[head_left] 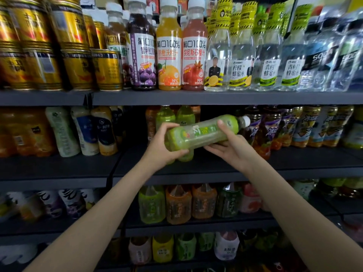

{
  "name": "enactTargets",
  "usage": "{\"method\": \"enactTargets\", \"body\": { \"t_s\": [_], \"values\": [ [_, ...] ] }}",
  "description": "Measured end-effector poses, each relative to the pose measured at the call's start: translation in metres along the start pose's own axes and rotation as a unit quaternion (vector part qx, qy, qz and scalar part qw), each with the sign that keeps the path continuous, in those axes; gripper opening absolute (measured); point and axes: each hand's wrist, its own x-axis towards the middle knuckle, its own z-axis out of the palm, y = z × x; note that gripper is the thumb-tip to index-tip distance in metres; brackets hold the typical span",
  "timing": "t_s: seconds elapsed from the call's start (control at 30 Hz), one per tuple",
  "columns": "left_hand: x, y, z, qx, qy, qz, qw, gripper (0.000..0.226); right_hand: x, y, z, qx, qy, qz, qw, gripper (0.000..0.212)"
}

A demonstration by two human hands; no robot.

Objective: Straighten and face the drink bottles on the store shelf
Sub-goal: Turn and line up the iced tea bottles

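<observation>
- Green bottle [204, 130] is up off the deck, held in front of the middle shelf [196, 165] with both hands on it.
- Long axis: close to horizontal, tilted a touch, white cap [245, 121] pointing right and slightly up, base pointing left.
- Left hand [165, 146] wraps the base end, fingers curled over the top and thumb underneath: a firm grip on the bottle.
- Right hand [225, 144] takes the shoulder end near the cap, fingers under the body and thumb over the top: also gripping.
- So the left hand sits at the heavy end, the right at the neck; the right is the one placed to swing the cap upward.
- Directly behind the bottle, more green bottles [174, 116] stand upright further back on the same shelf, with bare shelf in front of them.
- My read: the coming move is a rotation, cap end up through about a quarter turn, then down onto that bare front strip.
- The label shows a light patch with green characters toward the camera, though it's blurred; I can't tell whether that's the true front face.
- Neighbours to the right, the dark tea bottles [273, 124], stand close, so the cap's arc wants to stay clear of them.
</observation>
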Motion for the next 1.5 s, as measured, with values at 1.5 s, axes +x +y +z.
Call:
{"method": "enactTargets", "body": {
  "t_s": [1.5],
  "values": [
    [0.044,-0.089,0.015,0.088,0.113,-0.186,0.972,0.061,0.110,0.059,-0.051,-0.530,0.188,-0.166,0.810,0.051]
  ]
}}
